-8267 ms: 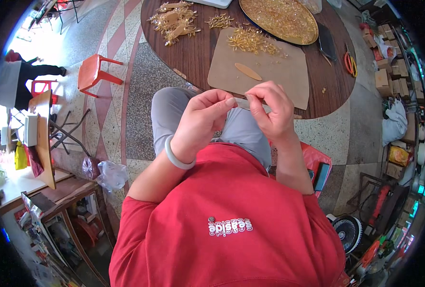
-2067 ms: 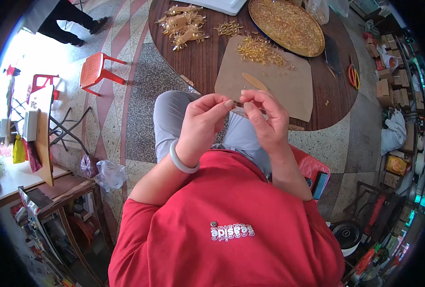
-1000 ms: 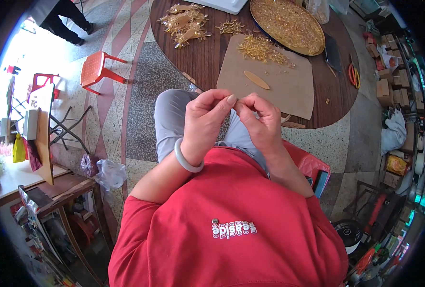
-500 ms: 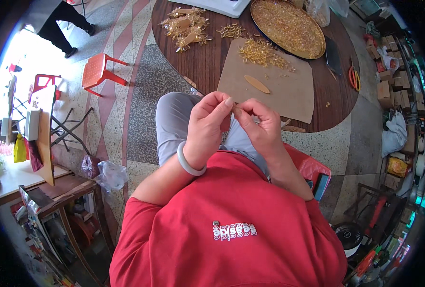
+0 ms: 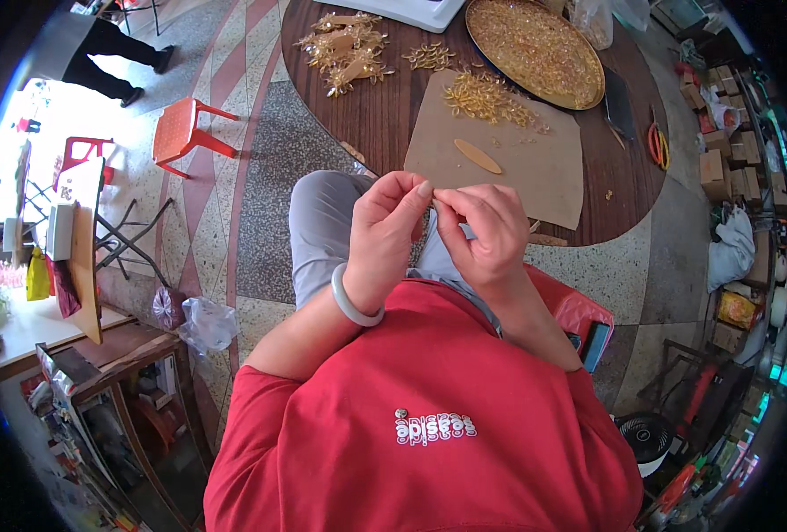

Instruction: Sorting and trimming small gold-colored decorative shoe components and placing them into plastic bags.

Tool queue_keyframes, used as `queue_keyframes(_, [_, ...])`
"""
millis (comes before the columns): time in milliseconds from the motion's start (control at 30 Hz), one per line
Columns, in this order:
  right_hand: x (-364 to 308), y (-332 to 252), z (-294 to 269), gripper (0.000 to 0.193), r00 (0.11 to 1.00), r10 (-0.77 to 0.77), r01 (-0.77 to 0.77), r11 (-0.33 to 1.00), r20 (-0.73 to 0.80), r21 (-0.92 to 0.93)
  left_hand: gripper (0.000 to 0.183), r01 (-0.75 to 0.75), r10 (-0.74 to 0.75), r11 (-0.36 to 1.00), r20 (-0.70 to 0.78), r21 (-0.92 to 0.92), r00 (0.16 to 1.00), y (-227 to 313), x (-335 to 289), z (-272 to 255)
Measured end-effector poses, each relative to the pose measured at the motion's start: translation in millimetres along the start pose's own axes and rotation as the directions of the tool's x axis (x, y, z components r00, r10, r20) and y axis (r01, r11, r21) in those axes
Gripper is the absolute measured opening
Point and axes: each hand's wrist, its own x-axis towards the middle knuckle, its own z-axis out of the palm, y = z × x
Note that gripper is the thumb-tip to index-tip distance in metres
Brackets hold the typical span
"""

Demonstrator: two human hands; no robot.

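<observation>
My left hand (image 5: 386, 222) and my right hand (image 5: 489, 229) meet above my lap, just short of the table's near edge. Both are closed, thumb and finger pinching at one spot. What lies between the fingertips is too small to make out. Beyond them a brown paper sheet (image 5: 544, 182) covers part of the round wooden table (image 5: 358, 115). On the sheet lie a flat tan oval strip (image 5: 478, 156) and a loose heap of small yellow translucent pieces (image 5: 487, 97). A white bangle (image 5: 349, 301) circles my left wrist.
A round tray (image 5: 603, 87) of shiny amber beads stands at the back right, beside a dark flat object (image 5: 618, 106) and orange-handled scissors (image 5: 658, 144). Clear-gold beadwork (image 5: 345, 53) lies back left. An orange stool (image 5: 176, 133) and another person's legs (image 5: 114, 55) are at left.
My right hand has turned, its fingers lifting and its back swinging slightly outward to the right. The left hand stays nearly still, and the fingertips remain together.
</observation>
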Motion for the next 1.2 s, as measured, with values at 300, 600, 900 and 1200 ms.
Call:
queue_keyframes(300, [2.4,0.5,4.9,0.016,1.000,0.024,-0.022,0.997,0.018,-0.079,0.008,-0.108,0.114,0.980,-0.028,0.164,0.993,1.4,2.3,-0.9])
queue_keyframes(600, [6.2,6.7,7.9,0.011,0.994,0.088,-0.085,0.995,0.071,-0.051,0.008,-0.315,0.358,0.766,0.035,0.560,0.933,-9.7,10.8,-9.2])
queue_keyframes(900, [2.2,18.9,2.2,0.004,0.893,0.420,-0.450,0.831,0.160,0.329,0.010,0.252,-0.243,0.964,0.104,-0.086,0.964,7.9,16.6,-9.1])
queue_keyframes(1200, [-1.4,27.6,-0.3,0.005,0.917,0.373,-0.399,0.865,0.141,0.304,0.009,0.181,-0.183,0.979,0.013,0.099,0.983,1.7,17.4,-0.8])
